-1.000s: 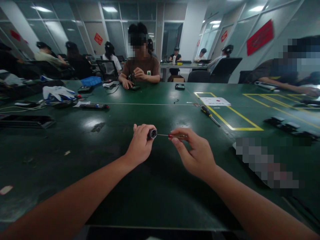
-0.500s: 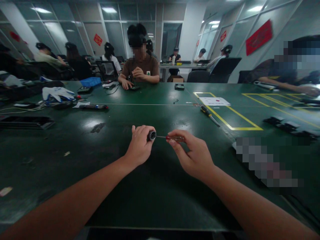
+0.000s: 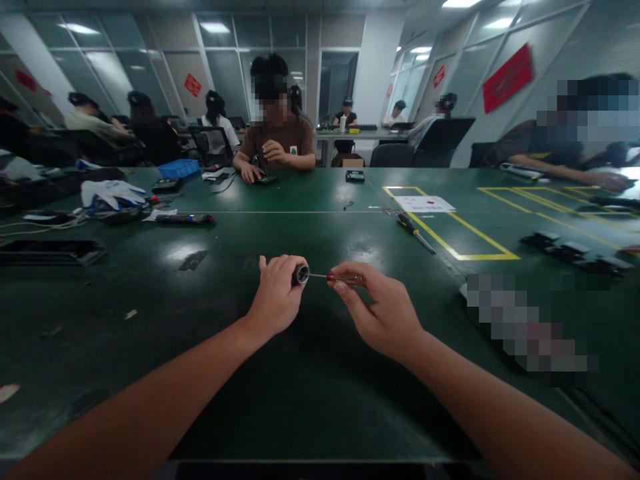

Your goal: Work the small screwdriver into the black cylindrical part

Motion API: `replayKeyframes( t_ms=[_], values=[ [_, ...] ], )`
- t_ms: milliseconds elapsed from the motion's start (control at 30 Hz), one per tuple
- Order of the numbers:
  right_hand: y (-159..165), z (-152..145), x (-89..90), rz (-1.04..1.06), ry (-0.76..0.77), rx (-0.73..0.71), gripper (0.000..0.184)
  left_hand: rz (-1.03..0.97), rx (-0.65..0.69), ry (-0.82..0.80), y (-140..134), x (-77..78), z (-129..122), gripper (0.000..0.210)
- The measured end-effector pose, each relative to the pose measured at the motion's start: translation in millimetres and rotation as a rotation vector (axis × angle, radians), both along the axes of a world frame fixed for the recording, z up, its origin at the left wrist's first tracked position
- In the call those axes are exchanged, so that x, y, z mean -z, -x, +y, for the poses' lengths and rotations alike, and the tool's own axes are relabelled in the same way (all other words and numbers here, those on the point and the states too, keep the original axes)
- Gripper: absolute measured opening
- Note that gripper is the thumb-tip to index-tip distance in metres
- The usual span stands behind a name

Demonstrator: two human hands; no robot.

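Note:
My left hand is wrapped round a black cylindrical part with a round, hollow-looking end facing me. Most of that part is hidden by my fingers, so its kind does not show. In my right hand, thumb and fingers pinch the clear reddish handle of a small screwdriver. Its thin shaft points left and its tip meets the side of the black part, though the exact contact point is too small to make out. Both hands are held above the green table.
A yellow-and-black screwdriver lies beyond my right hand, near a paper sheet and yellow tape. Black parts sit at right. White gloves, a dark pen-like tool and a blue basket are at left. A co-worker sits opposite.
The whole view has shifted slightly, with most things a little further left. Both hands keep the same hold, and the screwdriver stays against the black part.

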State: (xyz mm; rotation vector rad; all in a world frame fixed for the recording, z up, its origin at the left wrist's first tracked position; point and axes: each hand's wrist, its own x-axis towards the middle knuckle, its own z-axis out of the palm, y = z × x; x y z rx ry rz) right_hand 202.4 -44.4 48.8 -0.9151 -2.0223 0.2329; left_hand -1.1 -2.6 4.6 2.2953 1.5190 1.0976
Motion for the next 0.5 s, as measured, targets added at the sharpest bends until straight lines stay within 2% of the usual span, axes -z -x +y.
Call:
replayKeyframes(
  t_ms=[267,500],
  values=[
    [-1.9,1.0,-1.2,-0.058,-0.041,0.026,0.012,-0.006,-0.007,0.000,-0.8,-0.9,-0.7,0.013],
    [-1.9,0.4,0.0,0.014,-0.021,0.010,0.014,0.003,-0.006,0.010,-1.2,-0.8,-1.3,0.010]
  ],
)
